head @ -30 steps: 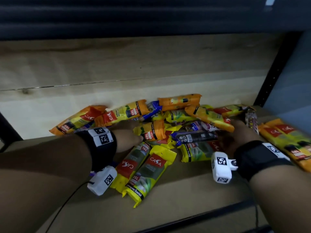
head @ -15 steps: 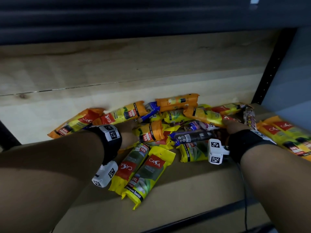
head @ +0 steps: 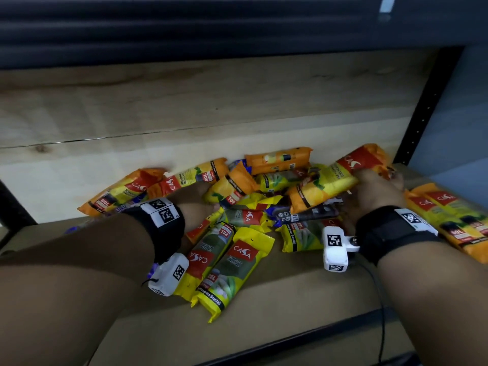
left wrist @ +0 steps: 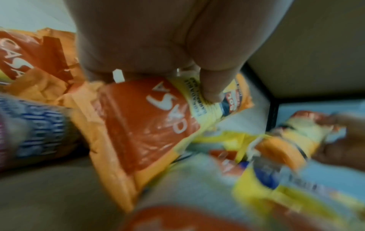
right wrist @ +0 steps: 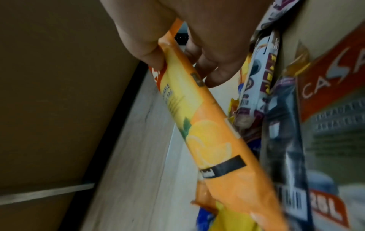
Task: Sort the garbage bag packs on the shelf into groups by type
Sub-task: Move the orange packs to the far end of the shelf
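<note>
A jumbled pile of garbage bag packs lies on the shelf (head: 277, 307): orange 60L packs, yellow 25L packs (head: 232, 265) and dark purple packs (head: 306, 213). My left hand (head: 200, 199) reaches into the pile's left side. In the left wrist view the left hand (left wrist: 197, 78) grips an orange 60L pack (left wrist: 148, 121), thumb pressed on its label. This pack (head: 184, 178) lies near the back wall. My right hand (head: 377, 188) grips another orange 60L pack (head: 330, 180) by its upper end, raised and tilted above the pile. The right wrist view shows the right hand (right wrist: 183, 51) pinching this pack (right wrist: 207, 132).
Two orange 60L packs (head: 449, 217) lie side by side at the right end of the shelf. A pale wooden back panel (head: 184, 114) closes the rear. A black upright post (head: 427, 107) stands at the back right. Another orange pack (head: 118, 191) lies far left.
My right hand has gripped an orange pack and raised it from the pile toward the right. My left hand has moved deeper onto an orange pack, and a nearby orange pack has turned.
</note>
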